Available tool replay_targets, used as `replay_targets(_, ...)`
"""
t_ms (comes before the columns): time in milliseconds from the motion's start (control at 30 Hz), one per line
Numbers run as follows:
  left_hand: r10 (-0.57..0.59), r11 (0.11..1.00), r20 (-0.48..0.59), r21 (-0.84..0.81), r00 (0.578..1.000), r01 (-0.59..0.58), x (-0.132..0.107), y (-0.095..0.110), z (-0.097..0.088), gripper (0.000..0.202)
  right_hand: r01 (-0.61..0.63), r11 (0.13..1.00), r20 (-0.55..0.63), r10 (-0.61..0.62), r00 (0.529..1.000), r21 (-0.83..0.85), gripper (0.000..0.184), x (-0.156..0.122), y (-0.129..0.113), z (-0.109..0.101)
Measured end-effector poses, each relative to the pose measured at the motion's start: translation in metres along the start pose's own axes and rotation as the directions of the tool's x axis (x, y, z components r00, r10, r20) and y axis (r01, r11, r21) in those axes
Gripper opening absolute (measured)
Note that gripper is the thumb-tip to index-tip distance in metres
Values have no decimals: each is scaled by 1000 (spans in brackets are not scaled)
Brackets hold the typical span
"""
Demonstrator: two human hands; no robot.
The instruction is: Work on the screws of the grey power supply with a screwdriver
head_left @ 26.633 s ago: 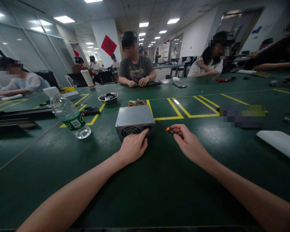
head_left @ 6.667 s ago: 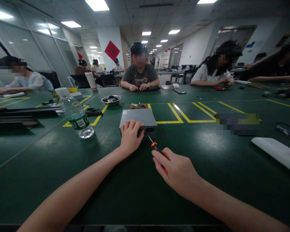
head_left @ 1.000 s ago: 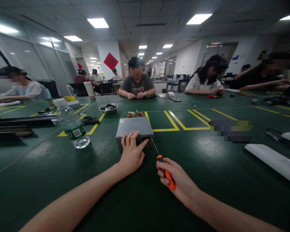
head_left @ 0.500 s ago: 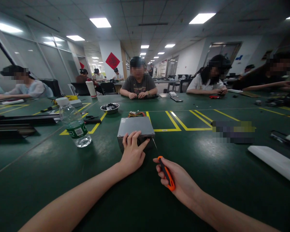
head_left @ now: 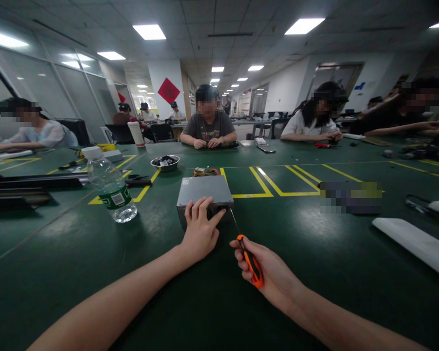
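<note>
My left hand (head_left: 199, 229) lies on the near face of the grey power supply unit (head_left: 204, 192), fingers spread over its front top edge and pressing on it rather than gripping it; my right hand (head_left: 269, 275) is clenched around the orange-and-black handle of a screwdriver (head_left: 249, 258), whose thin shaft slants up and left so the tip sits at the box's near right corner, just beside my left forefinger. The power supply stands on the green table (head_left: 212, 292) straight ahead of me, with a bundle of coloured wires (head_left: 206, 171) showing behind it and yellow floor-style lines (head_left: 278, 187) running off to its right. To the left of the box, well apart, a clear water bottle (head_left: 109, 185) with a green label stands upright; beyond it a metal bowl (head_left: 164, 162) holds small dark parts; long black rails (head_left: 32, 185) lie at the far left. On the right a white flat piece (head_left: 413, 243) rests near the table edge. Across the table a person in a grey shirt (head_left: 208, 127) has both hands on the tabletop; others sit to either side.
</note>
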State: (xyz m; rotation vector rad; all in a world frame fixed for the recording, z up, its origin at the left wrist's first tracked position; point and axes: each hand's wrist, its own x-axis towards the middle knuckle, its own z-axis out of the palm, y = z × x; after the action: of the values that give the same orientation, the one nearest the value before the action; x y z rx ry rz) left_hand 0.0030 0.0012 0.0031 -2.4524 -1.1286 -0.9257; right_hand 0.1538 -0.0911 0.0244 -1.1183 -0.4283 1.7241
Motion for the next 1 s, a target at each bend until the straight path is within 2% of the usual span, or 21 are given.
replay_targets(167,2,1000,0,-10,1000,-2,0,0,0,47,67,998,-28,-66,997,3,8,3,0,-3)
replay_targets(267,4,1000,-4,-14,1000,-4,0,0,0,47,79,997,-23,-79,997,-1,11,3,1,-3)
replay_targets(467,8,1000,-11,-2,1000,-8,0,-1,1,47,23,1000,-5,-23,1000,7,19,3,2,-3)
replay_targets(733,18,1000,-4,3,1000,-18,0,-2,1,47,88,996,-3,-88,996,27,12,5,1,-6)
replay_targets(1000,17,1000,3,4,1000,-17,0,-1,-1,47,4,999,0,-4,1000,46,23,4,0,-3)
